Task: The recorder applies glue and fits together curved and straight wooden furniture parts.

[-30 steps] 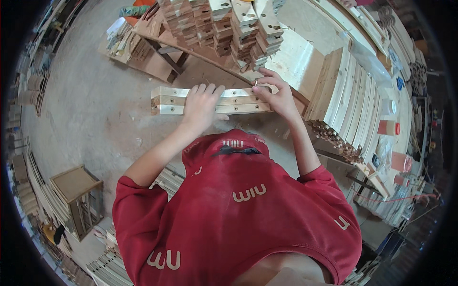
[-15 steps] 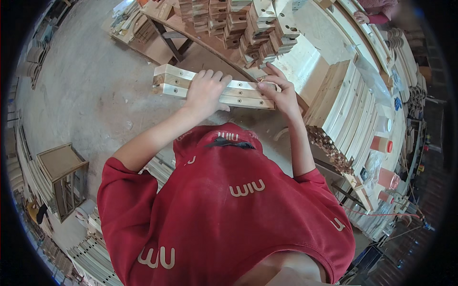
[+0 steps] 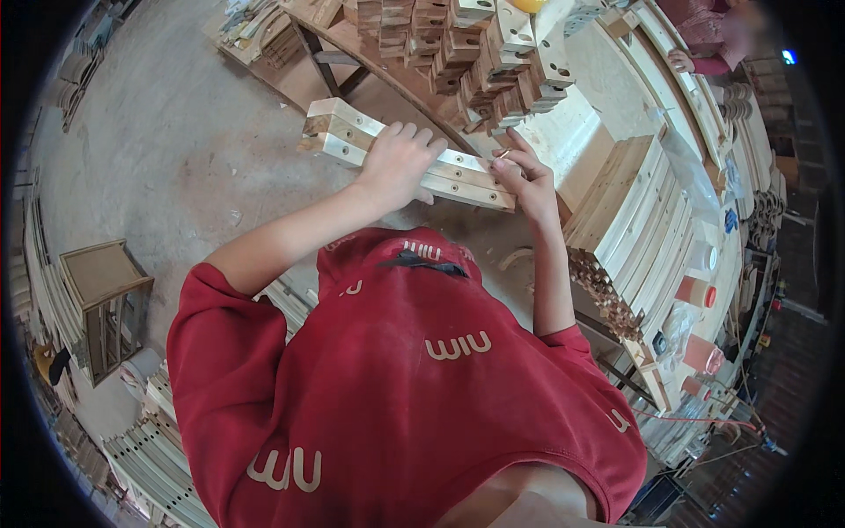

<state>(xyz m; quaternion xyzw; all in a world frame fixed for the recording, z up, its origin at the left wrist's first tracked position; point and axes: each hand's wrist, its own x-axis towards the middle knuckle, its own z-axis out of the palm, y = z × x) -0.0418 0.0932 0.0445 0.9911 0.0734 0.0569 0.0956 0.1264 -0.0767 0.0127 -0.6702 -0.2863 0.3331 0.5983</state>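
Three pale wooden slats (image 3: pixel 352 132) lie side by side as a bundle in front of me, slightly bent along their length, with small dark-ringed holes in rows. My left hand (image 3: pixel 400 167) is wrapped over the middle of the bundle and grips it. At the right end, my right hand (image 3: pixel 531 180) has thumb and fingers close together beside the top slat. A tiny yellowish bit shows at its fingertips, too small to name. The bundle's underside and part of its middle are hidden by my left hand.
Stacked wooden blocks with holes (image 3: pixel 493 62) stand on a table beyond. To the right is a pile of long wooden slats (image 3: pixel 620 202) near jars with red lids (image 3: pixel 697 291). A wooden frame (image 3: pixel 106 282) stands at left. Another person's hand (image 3: pixel 680 61) shows far right.
The bundle and both my hands sit slightly farther right in the picture, and the surroundings have shifted with the view. My left hand keeps its grip; a yellow object appears at the top.
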